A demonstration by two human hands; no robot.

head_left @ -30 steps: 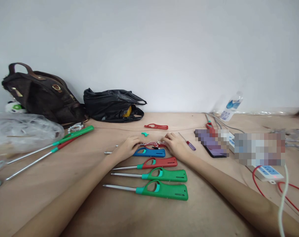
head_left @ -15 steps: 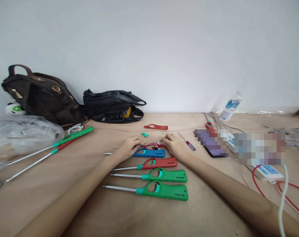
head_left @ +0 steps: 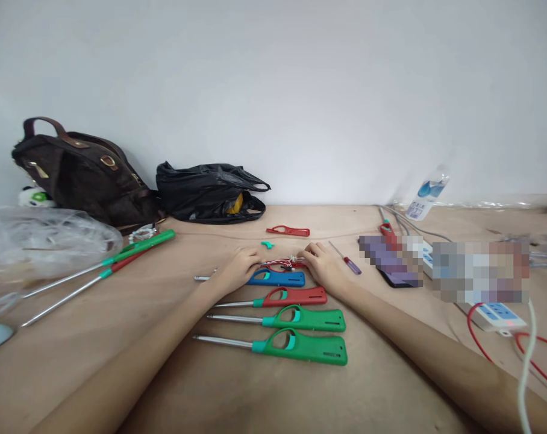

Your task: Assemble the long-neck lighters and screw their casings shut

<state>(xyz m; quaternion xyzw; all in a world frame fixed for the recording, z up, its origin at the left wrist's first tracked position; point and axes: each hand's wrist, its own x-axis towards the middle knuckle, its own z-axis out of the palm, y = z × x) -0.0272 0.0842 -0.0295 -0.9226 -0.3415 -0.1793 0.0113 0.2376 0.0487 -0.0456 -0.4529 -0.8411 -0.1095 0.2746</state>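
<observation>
An opened red gas lighter (head_left: 288, 265) lies on the table with thin red and white wires showing along it. My left hand (head_left: 243, 265) is closed around its left end, fingertips partly hidden. At its right end my right hand (head_left: 322, 264) has its fingers bent down and pinched on the casing. Just in front lies a blue lighter (head_left: 282, 278), then a red lighter (head_left: 307, 295) and two green lighters, the nearer green lighter (head_left: 316, 349) closest to me. Beyond my hands are a loose red casing half (head_left: 296, 232) and a small teal trigger (head_left: 267, 245).
A screwdriver (head_left: 351, 265) lies right of my right hand, by a phone (head_left: 386, 265). Farther right are a power strip (head_left: 494, 316) with cables and a leaning bottle (head_left: 427, 196). At left are two lighters, a clear plastic bag (head_left: 61, 235), a brown bag (head_left: 84, 175) and a black bag (head_left: 201, 193).
The whole view has shifted slightly, so things sit a little farther right. Around the wired lighter, both hands keep their places, with small finger movements.
</observation>
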